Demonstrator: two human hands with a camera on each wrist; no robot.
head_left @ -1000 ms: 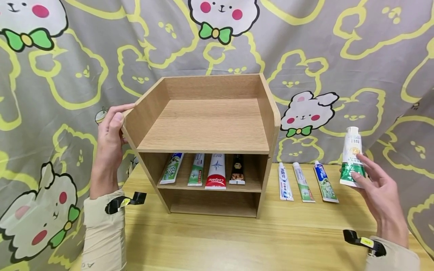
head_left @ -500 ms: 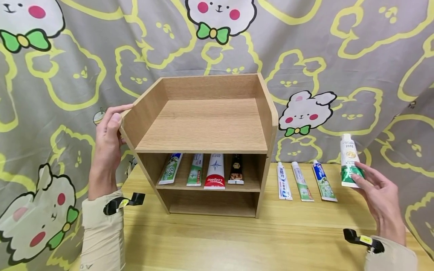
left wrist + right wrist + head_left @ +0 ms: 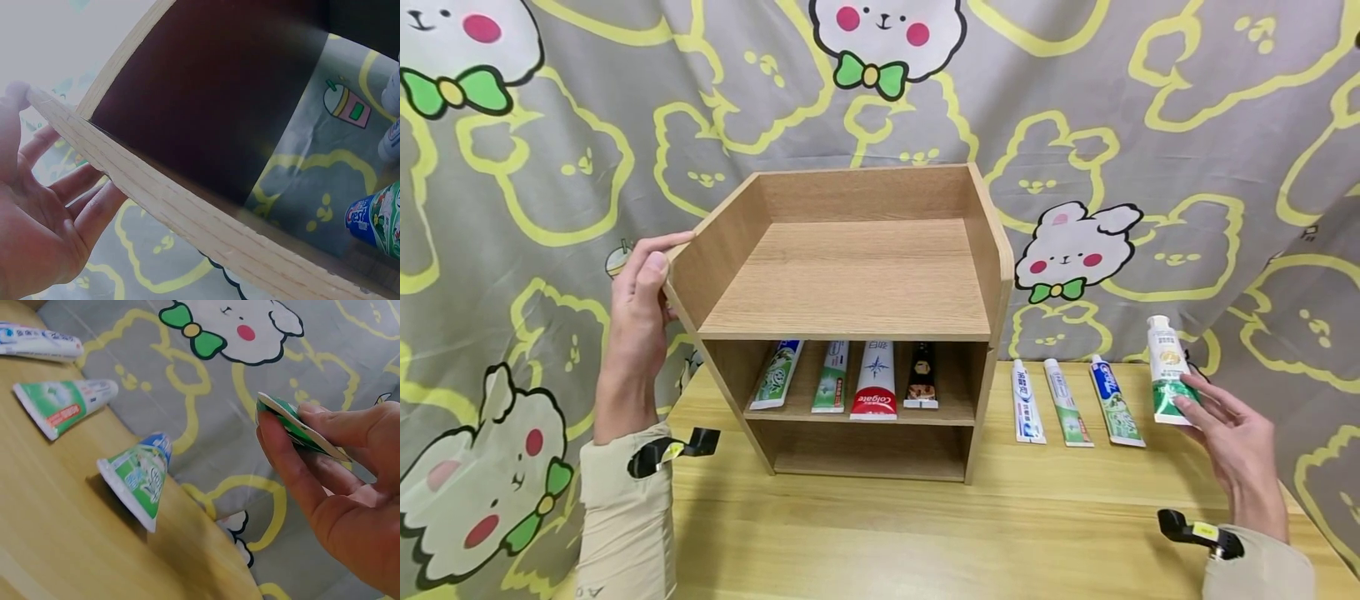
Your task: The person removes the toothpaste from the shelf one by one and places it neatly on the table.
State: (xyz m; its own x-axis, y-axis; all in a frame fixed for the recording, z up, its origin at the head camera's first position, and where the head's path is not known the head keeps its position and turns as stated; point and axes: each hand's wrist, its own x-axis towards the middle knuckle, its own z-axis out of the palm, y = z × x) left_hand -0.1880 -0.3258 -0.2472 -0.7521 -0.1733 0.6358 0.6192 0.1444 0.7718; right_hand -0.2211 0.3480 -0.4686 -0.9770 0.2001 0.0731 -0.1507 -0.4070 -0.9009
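My right hand (image 3: 1232, 429) pinches the flat end of a white and green toothpaste tube (image 3: 1167, 358), cap upward, at the table's right side. In the right wrist view the thumb and fingers (image 3: 278, 447) squeeze that green end; the rest of the tube is hidden. On the other side, my left hand (image 3: 642, 287) grips the front edge of the left panel of a wooden shelf (image 3: 842, 275), thumb on one face and fingers round the outside. Several toothpaste tubes lie in the shelf's middle compartment, among them a red and white Colgate tube (image 3: 876, 383) and a black tube (image 3: 922, 379).
Three more tubes lie in a row right of the shelf: a white and blue tube (image 3: 1028, 404), a green and white tube (image 3: 1069, 406) and a blue and green tube (image 3: 1116, 404). A patterned curtain (image 3: 1075, 83) hangs close behind the wooden table (image 3: 850, 533).
My right hand has lowered the white and green toothpaste tube and brought it slightly left, closer to the row on the table. The left hand keeps its grip on the shelf.
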